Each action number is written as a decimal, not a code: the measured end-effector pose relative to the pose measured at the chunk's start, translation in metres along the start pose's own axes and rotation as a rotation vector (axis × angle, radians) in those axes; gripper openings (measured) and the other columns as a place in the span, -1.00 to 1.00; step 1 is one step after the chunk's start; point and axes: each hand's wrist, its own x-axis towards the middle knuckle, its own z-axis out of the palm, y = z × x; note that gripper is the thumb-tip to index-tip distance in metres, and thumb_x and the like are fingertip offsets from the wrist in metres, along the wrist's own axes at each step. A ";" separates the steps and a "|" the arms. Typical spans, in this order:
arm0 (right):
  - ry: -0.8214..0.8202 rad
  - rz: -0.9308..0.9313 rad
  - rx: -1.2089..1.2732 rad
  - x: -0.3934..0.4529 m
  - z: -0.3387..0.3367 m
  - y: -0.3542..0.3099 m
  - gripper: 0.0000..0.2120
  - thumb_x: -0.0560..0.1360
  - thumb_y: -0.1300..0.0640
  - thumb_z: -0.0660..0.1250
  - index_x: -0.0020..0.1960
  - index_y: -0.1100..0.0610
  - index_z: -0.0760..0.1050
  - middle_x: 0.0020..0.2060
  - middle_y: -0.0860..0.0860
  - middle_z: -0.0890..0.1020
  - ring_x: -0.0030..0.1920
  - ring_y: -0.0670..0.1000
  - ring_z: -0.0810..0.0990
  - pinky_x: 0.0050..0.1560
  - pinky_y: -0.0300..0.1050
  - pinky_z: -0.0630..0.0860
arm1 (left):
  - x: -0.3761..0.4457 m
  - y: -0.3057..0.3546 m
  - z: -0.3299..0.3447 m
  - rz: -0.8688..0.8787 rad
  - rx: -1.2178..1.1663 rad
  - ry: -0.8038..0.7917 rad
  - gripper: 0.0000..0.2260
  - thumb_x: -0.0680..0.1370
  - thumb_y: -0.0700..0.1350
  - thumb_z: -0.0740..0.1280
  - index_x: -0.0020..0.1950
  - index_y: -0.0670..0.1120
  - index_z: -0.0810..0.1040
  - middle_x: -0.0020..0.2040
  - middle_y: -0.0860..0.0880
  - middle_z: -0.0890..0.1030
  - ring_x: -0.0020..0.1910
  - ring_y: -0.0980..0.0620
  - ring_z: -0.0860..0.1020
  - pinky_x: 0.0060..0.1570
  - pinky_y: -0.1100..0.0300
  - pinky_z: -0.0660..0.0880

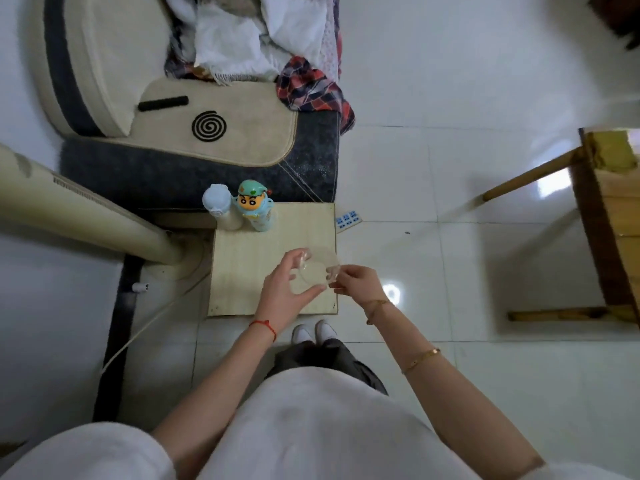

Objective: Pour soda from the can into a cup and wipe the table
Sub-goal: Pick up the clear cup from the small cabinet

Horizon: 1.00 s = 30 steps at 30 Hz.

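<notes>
Clear cup (317, 270) upright between both hands above the small wooden table (242, 271).

It was a lived-in home. A cushioned sofa (180, 133) heaped with rumpled clothes (256, 39) stood at twelve o'clock, a small wooden desk (242, 268) on the glossy white tile floor (450, 202), a cartoon-character bottle (258, 206) on it, and a wooden stool (609, 220) at three o'clock.
</notes>
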 end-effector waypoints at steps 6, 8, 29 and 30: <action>0.096 -0.018 0.126 -0.060 -0.036 0.009 -0.83 0.57 0.30 0.23 0.03 0.29 0.59 -0.17 0.15 0.64 -0.23 -0.01 0.61 -0.13 -0.26 0.59 | -0.022 0.045 0.012 0.112 0.020 -0.145 -0.45 0.39 -0.01 0.55 0.34 0.06 0.45 0.24 0.17 0.56 0.22 0.21 0.50 0.19 0.24 0.48; 0.141 -0.027 0.197 -0.080 -0.051 0.012 -0.85 0.57 0.30 0.25 -0.06 0.22 0.60 -0.18 0.14 0.64 -0.22 0.00 0.61 -0.10 -0.21 0.58 | -0.026 0.060 0.022 0.159 0.039 -0.206 -0.45 0.40 -0.01 0.55 0.33 0.07 0.45 0.23 0.20 0.56 0.20 0.25 0.51 0.19 0.25 0.48; 0.624 -0.096 0.700 -0.275 -0.274 0.180 -0.83 0.57 0.21 0.29 0.02 0.23 0.65 -0.19 0.08 0.70 -0.18 0.04 0.65 -0.09 -0.16 0.59 | -0.147 0.218 0.271 0.487 0.100 -0.763 -0.46 0.36 0.12 0.53 0.29 0.19 0.44 0.17 0.28 0.56 0.13 0.32 0.52 0.14 0.28 0.48; 0.648 -0.099 0.707 -0.287 -0.289 0.189 -0.83 0.57 0.22 0.29 0.00 0.22 0.65 -0.19 0.08 0.70 -0.20 0.02 0.65 -0.10 -0.17 0.59 | -0.157 0.225 0.288 0.488 0.087 -0.783 -0.46 0.35 0.16 0.52 0.28 0.21 0.44 0.17 0.28 0.57 0.13 0.30 0.53 0.13 0.30 0.48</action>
